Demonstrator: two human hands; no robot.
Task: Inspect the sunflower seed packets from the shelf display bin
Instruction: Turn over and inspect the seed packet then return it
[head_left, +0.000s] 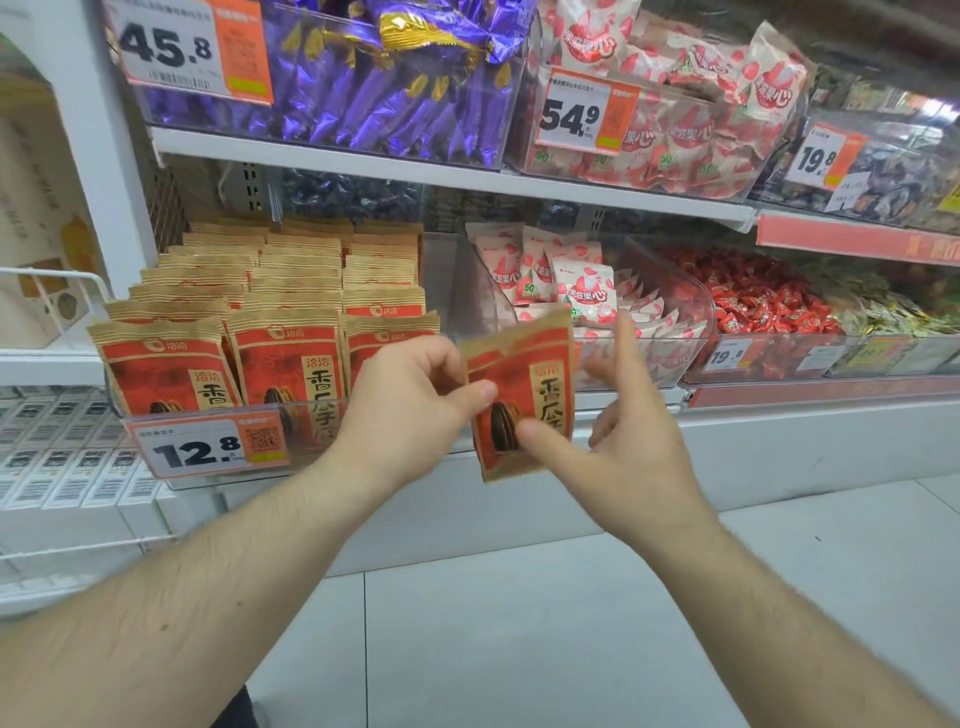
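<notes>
A shop shelf (457, 179) holds snack bins. One seed packet (522, 400) is out of the display bin (228, 462), pinched by the left hand (410, 410); the right hand (628, 441), fingers spread, touches it. Other packets (280, 332) likely await inspection.

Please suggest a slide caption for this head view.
Left hand pinches a sunflower seed packet beside its display bin; right hand touches it.

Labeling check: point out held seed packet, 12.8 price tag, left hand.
held seed packet (540, 364), head view, upper red front.
12.8 price tag (197, 451), head view, printed digits.
left hand (410, 400), head view, back of hand.
</notes>
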